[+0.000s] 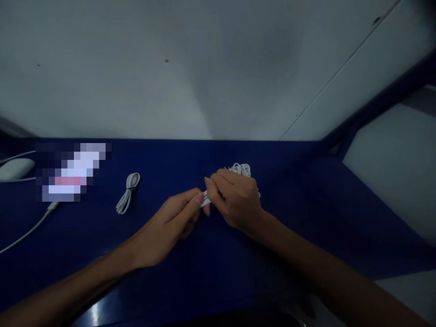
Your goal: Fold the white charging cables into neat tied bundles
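Both hands meet over the middle of a dark blue table [211,272]. My right hand [235,197] is closed around a bundle of white cable [241,169], whose loops stick out behind the knuckles. My left hand [173,222] pinches the near end of the same bundle where it pokes out between the two hands. A second white cable [127,193], coiled and tied into a narrow bundle, lies on the table to the left, apart from both hands.
A white rounded device [15,169] sits at the far left edge, with a white cord [30,227] trailing toward the front. A blurred-out patch [73,172] lies beside it. A pale wall [190,68] rises behind the table. The table's right edge [391,213] slants forward.
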The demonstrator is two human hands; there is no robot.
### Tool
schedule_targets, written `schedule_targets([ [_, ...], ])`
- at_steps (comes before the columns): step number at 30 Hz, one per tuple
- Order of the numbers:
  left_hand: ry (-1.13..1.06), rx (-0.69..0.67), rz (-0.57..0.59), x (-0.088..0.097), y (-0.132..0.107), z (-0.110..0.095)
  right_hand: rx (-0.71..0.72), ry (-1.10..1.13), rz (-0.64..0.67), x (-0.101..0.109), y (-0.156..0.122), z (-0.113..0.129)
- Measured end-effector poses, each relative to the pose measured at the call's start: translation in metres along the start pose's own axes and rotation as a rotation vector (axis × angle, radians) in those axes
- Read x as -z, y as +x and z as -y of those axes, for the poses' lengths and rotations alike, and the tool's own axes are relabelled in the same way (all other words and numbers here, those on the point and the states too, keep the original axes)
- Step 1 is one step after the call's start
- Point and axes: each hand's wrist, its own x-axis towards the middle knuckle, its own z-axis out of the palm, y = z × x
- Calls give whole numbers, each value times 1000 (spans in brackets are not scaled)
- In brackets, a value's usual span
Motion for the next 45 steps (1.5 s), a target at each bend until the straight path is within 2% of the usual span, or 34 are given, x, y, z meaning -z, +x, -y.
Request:
schedule_targets([
  [3, -274, 110, 91, 1, 2, 3, 87, -1, -47, 1, 1, 0],
  [5, -287, 141, 118, 0, 2, 3, 103, -1, -80, 2, 1, 0],
  [7, -147, 77, 59, -1, 0, 1, 75, 4, -89, 1, 0, 2],
  [11, 374, -213, -144, -4, -2, -2, -65, 39, -38, 2, 0, 5],
  [13, 538, -285, -159, -4, -2, -3, -153, 108, 9, 4, 0, 7],
  [15, 584, -294, -140, -3, -1, -4, -206, 172, 39, 5, 0, 8],
  [17, 551, -251, -126, -4, -1, -5, -204, 182, 33, 5, 0, 9],
  [19, 440, -154, -108, -5, -2, -5, -159, 150, 5, 4, -1, 8],
  [22, 120, 18, -31, -6, -2, -3, -50, 104, -47, 2, -2, 6],
  [25, -103, 84, 44, -5, -1, -2, 11, 102, -87, 2, -1, 6],
  [27, -7, 50, 20, -4, -2, -4, -33, 128, -69, 2, -1, 8],
  [30, 262, -68, -42, -3, -5, -5, -143, 195, -26, 2, -2, 10],
  [32, 293, -86, -70, -5, -6, -3, -167, 201, -25, 1, -3, 10],
  [35, 76, -3, -66, -6, -4, 3, -124, 161, -43, 0, -5, 9],
  [38, -244, 111, 73, -3, 1, 5, -39, 125, -85, -1, -6, 6],
  [40, -367, 163, 181, 1, 4, 3, 30, 75, -122, 0, -4, 4],
  [42, -397, 191, 240, 3, 5, 0, 88, 15, -146, 0, -1, 3],
  [45, -300, 152, 179, 2, 4, -1, 111, -31, -124, 1, 1, 3],
])
